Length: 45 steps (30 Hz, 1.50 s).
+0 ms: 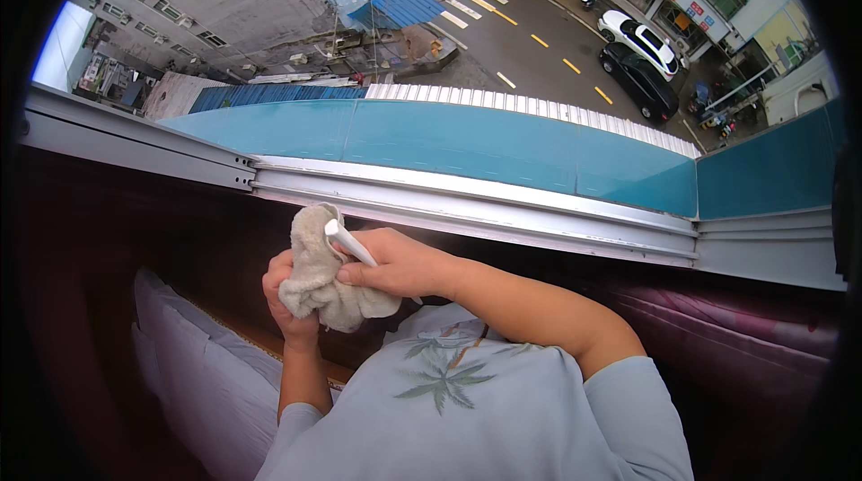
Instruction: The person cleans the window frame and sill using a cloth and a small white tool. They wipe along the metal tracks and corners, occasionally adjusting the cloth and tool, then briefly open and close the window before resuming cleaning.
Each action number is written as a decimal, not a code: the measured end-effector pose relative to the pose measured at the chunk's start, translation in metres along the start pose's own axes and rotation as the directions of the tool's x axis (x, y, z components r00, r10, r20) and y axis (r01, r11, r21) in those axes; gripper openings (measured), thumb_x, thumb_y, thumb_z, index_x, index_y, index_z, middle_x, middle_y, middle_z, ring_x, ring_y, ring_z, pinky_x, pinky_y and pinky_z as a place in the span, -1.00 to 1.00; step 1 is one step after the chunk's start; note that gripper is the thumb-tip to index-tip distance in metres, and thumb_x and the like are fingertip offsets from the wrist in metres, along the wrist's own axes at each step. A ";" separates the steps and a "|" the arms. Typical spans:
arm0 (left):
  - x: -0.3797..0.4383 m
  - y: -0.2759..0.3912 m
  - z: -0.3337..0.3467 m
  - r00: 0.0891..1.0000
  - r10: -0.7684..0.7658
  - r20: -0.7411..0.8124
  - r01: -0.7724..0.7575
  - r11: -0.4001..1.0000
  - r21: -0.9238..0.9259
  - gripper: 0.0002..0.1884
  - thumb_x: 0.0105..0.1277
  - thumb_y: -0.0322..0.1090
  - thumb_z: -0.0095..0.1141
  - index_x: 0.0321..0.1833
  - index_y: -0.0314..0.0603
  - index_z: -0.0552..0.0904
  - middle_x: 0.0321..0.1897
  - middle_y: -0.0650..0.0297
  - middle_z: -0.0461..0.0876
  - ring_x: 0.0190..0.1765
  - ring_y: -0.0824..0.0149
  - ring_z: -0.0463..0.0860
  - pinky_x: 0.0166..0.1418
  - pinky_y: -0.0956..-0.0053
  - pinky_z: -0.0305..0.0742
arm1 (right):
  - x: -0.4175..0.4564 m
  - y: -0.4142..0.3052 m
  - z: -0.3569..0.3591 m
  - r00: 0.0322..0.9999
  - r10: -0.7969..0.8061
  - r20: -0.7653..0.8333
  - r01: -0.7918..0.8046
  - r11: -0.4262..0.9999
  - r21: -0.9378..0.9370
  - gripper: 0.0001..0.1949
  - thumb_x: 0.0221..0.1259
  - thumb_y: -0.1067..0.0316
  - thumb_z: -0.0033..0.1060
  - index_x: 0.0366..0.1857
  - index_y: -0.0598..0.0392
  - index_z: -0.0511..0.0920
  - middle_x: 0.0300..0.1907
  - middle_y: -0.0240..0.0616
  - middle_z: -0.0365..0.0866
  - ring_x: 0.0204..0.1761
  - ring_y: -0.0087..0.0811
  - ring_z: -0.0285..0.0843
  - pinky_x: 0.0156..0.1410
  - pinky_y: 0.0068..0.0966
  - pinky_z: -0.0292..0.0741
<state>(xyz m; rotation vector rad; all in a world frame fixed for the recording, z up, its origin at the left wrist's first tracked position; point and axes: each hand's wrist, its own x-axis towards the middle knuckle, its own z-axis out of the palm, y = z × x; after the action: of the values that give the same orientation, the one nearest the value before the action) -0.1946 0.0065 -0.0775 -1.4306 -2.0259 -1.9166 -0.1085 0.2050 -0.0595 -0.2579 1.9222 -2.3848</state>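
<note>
A beige terry cloth (311,279) is bunched up in front of my chest, just inside the window sill. My left hand (285,299) grips it from the left, its fingers partly hidden behind the folds. My right hand (397,262) holds a white handle-like tool (350,242) and pinches the cloth's right side under the thumb. One blunt white end of that tool points up and left against the cloth. A thin white tip shows below my right hand; the rest is covered by my fingers, so I cannot tell its exact kind.
Beyond my hands runs an aluminium sliding-window track (471,198), with a grey window frame (135,134) at left. Past it are a teal ledge (465,137) and a street (525,43) far below with parked cars. White bedding (202,373) lies at lower left, pink fabric (734,326) at right.
</note>
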 end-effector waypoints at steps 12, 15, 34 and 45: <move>-0.083 0.000 -0.009 0.789 -0.591 -0.168 0.604 0.796 0.036 -0.73 0.29 -0.60 0.08 0.04 -0.30 0.60 -0.07 0.29 0.65 0.03 0.45 0.59 0.15 0.54 0.46 | -0.026 -0.037 -0.006 0.945 0.189 -0.268 -0.298 0.836 -0.460 -0.81 0.27 0.26 0.21 -0.25 0.16 0.62 -0.45 0.06 0.61 -0.36 0.06 0.61 -0.23 -0.20 0.51; -0.042 0.004 -0.025 0.824 -0.390 -0.412 0.403 0.913 -0.059 -0.69 0.30 -0.65 0.09 0.09 -0.28 0.57 -0.03 0.29 0.64 0.02 0.46 0.59 0.17 0.55 0.45 | 0.021 -0.056 -0.011 0.949 -0.175 -0.262 -0.034 0.769 -0.638 -0.88 0.09 0.45 0.19 -0.29 0.16 0.57 -0.43 0.01 0.60 -0.32 0.04 0.59 -0.19 -0.16 0.49; -0.025 -0.023 0.025 0.951 -0.299 0.082 0.303 0.951 -0.055 -0.62 0.12 -0.70 0.14 0.03 -0.26 0.56 -0.09 0.20 0.59 -0.05 0.28 0.61 0.04 0.50 0.50 | 0.009 -0.034 -0.028 0.944 0.237 -0.229 -0.266 0.139 -0.954 -0.82 0.03 0.36 0.21 -0.27 0.11 0.51 -0.27 -0.15 0.67 -0.06 -0.11 0.56 0.02 -0.22 0.55; 0.008 0.025 0.192 0.575 0.089 0.813 0.261 0.922 -0.285 -0.66 0.15 -0.57 0.15 0.02 -0.18 0.58 -0.12 0.19 0.60 -0.10 0.13 0.64 -0.08 0.38 0.55 | -0.214 -0.083 -0.071 0.677 0.156 -0.719 -0.691 -0.200 -0.695 -0.89 0.02 0.37 0.18 -0.40 0.14 0.52 -0.46 -0.02 0.64 -0.32 0.05 0.61 -0.16 -0.08 0.53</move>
<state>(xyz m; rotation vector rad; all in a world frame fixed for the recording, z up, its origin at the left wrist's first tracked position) -0.0779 0.1598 -0.1016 -2.8178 -2.0451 -1.9429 0.0944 0.3256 -0.0117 0.8688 2.7778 -0.1169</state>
